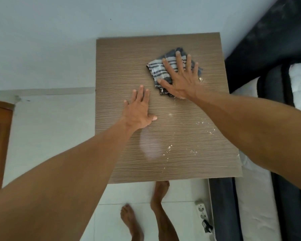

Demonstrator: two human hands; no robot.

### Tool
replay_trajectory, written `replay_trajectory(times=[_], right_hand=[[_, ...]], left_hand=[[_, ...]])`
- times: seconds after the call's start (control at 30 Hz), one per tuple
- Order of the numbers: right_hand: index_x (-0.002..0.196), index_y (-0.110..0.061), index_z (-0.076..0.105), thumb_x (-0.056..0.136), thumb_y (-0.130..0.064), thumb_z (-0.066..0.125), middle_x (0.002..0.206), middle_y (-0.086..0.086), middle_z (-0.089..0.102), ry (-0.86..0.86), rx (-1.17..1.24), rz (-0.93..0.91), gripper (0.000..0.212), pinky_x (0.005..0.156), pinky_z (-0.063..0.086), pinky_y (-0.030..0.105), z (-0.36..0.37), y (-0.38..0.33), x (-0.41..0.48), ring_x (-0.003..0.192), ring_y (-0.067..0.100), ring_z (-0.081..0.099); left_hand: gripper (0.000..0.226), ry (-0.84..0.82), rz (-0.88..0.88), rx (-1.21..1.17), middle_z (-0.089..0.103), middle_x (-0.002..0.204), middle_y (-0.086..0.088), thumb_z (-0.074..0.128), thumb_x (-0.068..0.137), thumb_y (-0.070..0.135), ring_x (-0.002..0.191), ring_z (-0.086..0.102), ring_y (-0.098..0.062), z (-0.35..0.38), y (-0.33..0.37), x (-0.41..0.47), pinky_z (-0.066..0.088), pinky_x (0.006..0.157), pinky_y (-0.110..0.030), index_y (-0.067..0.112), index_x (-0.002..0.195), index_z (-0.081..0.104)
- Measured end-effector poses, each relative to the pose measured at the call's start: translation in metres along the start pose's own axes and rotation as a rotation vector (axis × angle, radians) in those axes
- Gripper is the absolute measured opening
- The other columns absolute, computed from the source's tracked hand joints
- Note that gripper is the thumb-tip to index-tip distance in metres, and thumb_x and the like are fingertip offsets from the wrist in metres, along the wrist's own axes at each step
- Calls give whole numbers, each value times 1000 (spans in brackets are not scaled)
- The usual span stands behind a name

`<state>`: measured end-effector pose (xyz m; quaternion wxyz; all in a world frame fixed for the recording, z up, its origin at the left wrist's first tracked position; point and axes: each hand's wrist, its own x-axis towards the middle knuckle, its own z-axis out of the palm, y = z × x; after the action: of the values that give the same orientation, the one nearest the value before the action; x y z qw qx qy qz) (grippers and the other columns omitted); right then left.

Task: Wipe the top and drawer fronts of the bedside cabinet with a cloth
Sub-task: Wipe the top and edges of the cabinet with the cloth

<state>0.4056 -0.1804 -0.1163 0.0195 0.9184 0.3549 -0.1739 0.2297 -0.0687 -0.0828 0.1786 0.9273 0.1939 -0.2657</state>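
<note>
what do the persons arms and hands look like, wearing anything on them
Nothing is worn on either. The left hand and right hand are bare: no gloves, and no rings on the fingers that show. The wrists carry no watch or band. The left arm and right arm are bare right to the picture's edge, with no sleeve in sight. The nails are short and unpainted.

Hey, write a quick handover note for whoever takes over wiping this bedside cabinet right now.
Right hand: flat, fingers spread, pressing the striped cloth on the far right of the cabinet top.
Left hand: flat on the bare top, mid-left, holding nothing.
Done: cannot tell how much is wiped; a hazy smear sits near the front middle.
To do: pale crumbs lie scattered over the near right of the top. The drawer fronts are out of view.
</note>
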Motion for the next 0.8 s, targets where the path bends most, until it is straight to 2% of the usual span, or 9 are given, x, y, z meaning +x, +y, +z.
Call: replay_trajectory(times=[0.27, 0.63, 0.8], right_hand=[[156, -40, -9, 89, -80, 12, 165, 12, -18, 19, 34, 28, 81, 116, -1, 70, 36, -33, -91, 149, 47, -13], [156, -39, -12, 90, -79, 11, 165, 12, -19, 19, 34, 105, 80, 117, 1, 67, 86, -85, -217, 150, 46, -12], [156, -42, -9, 94, -74, 12, 167, 10, -14, 45, 58, 94, 73, 121, 7, 62, 102, -98, -255, 151, 43, -8]], left_hand=[[97, 51, 6, -48, -15, 163, -5, 61, 92, 37, 150, -8, -28, 15, -2, -27, 9, 120, -52, 10, 155, -7], [87, 38, 109, 44, -12, 163, -7, 56, 95, 32, 151, -6, -29, 56, -29, -89, 12, 119, -52, 8, 154, -3], [86, 18, 147, 90, -15, 163, -8, 55, 95, 21, 150, -8, -30, 61, -37, -99, 10, 119, -51, 6, 154, -6]])
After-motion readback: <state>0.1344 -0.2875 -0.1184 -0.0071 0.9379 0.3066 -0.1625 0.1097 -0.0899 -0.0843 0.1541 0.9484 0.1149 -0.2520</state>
